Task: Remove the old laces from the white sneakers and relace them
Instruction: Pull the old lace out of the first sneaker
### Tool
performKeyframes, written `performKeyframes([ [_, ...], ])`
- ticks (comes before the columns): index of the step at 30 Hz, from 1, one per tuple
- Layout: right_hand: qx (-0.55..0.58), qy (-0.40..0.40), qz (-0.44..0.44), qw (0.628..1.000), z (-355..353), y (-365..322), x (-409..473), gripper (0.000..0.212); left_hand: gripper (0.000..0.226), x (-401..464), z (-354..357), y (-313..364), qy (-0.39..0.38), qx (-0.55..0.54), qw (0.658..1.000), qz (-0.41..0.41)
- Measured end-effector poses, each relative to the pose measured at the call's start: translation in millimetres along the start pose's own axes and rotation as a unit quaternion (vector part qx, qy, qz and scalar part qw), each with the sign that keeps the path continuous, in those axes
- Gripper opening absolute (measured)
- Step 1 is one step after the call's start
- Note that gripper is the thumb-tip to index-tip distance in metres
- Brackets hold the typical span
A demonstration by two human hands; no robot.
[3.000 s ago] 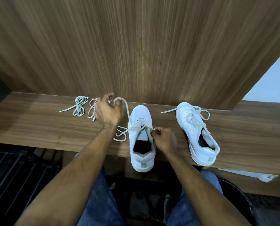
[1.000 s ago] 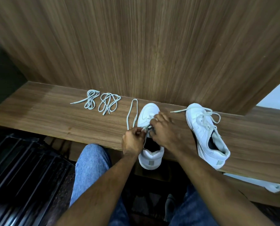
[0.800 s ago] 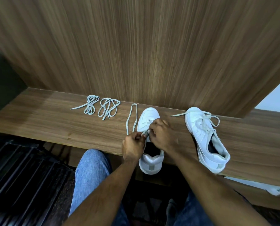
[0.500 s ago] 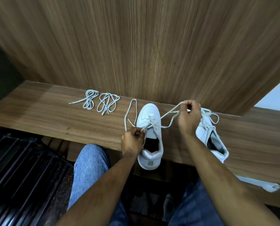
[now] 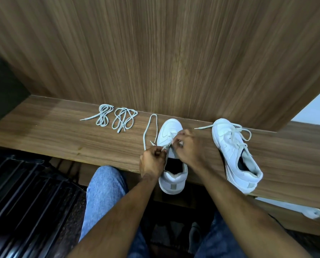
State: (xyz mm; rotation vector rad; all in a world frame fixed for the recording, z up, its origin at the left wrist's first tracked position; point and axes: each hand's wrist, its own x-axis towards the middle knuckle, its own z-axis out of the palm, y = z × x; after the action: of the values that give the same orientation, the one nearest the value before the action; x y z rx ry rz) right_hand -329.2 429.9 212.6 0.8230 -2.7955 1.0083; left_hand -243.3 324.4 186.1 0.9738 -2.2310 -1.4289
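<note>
On the wooden shelf [image 5: 43, 131], from left: two spare lace bundles [image 5: 116, 118] lie side by side near the back panel. Next, a loose lace loop [image 5: 149, 130] lies just beside the center sneaker [image 5: 171, 155], heel over the shelf edge. Left hand [image 5: 152, 161] is closed, pinching the lace at the eyelets; right hand [image 5: 189, 148] also pinches lace over the tongue. Further right, 2nd sneaker [image 5: 235, 155] is laced, ends loose. No readable brand or text; heel tabs are blank.
</note>
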Motion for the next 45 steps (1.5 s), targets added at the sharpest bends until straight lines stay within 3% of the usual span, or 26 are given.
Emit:
performKeyframes([
  [3,0.232,0.144,0.086,0.958,-28,-5,6,0.018,0.01,0,0,0,-0.001,0.002,1.0,0.0],
  [6,0.282,0.285,0.121,0.908,-58,-6,12,0.017,0.01,-1,1,-1,-0.002,0.001,1.0,0.003],
  [8,0.302,0.337,0.142,0.88,-69,1,17,0.009,0.01,-1,1,0,0.0,-0.003,1.0,0.007],
  [10,0.256,0.283,0.188,0.905,-72,10,22,0.006,0.011,-1,1,-1,0.003,-0.004,1.0,0.009],
  [12,0.099,0.157,0.218,0.958,-66,15,16,0.024,0.011,-2,1,-1,0.006,0.0,1.0,0.01],
  [15,-0.002,0.06,0.145,0.988,-47,9,-8,0.045,0.009,-2,1,0,0.004,-0.002,1.0,0.01],
  [19,-0.077,-0.058,0.14,0.985,-18,-3,-27,0.052,0.005,-1,0,1,-0.01,-0.018,1.0,0.007],
  [22,-0.164,-0.056,0.129,0.976,-15,-13,-32,0.058,0.005,0,-2,3,-0.021,-0.028,0.999,-0.004],
  [24,-0.194,-0.064,0.11,0.973,-17,-17,-33,0.049,0.008,0,-3,3,-0.022,-0.032,0.999,-0.012],
  [26,-0.159,-0.062,0.121,0.978,-19,-14,-31,0.031,0.009,2,-1,0,-0.028,-0.042,0.999,-0.019],
  [28,-0.049,-0.045,0.186,0.98,-22,-5,-28,0.023,0.01,6,-2,-3,-0.043,-0.085,0.994,-0.046],
  [32,0.152,-0.036,0.292,0.944,-23,14,-27,0.018,0.005,5,-9,4,-0.058,-0.245,0.957,-0.145],
  [35,0.178,-0.029,0.295,0.938,-19,20,-27,0.023,0.006,3,-12,8,-0.065,-0.303,0.935,-0.174],
  [37,0.153,-0.036,0.287,0.945,-21,14,-28,0.019,0.015,7,-12,6,-0.062,-0.256,0.956,-0.127],
  [39,0.128,-0.036,0.275,0.952,-25,10,-29,0.017,0.029,10,-12,10,-0.067,-0.074,0.995,0.002],
  [40,0.115,-0.033,0.267,0.956,-26,8,-31,0.017,0.037,11,-10,15,-0.073,0.042,0.994,0.068],
  [42,0.083,-0.035,0.25,0.964,-26,6,-33,0.021,0.044,12,-7,28,-0.068,0.226,0.957,0.166],
  [45,0.048,-0.044,0.233,0.97,-25,3,-33,0.022,0.036,17,4,37,-0.077,0.356,0.895,0.258],
])
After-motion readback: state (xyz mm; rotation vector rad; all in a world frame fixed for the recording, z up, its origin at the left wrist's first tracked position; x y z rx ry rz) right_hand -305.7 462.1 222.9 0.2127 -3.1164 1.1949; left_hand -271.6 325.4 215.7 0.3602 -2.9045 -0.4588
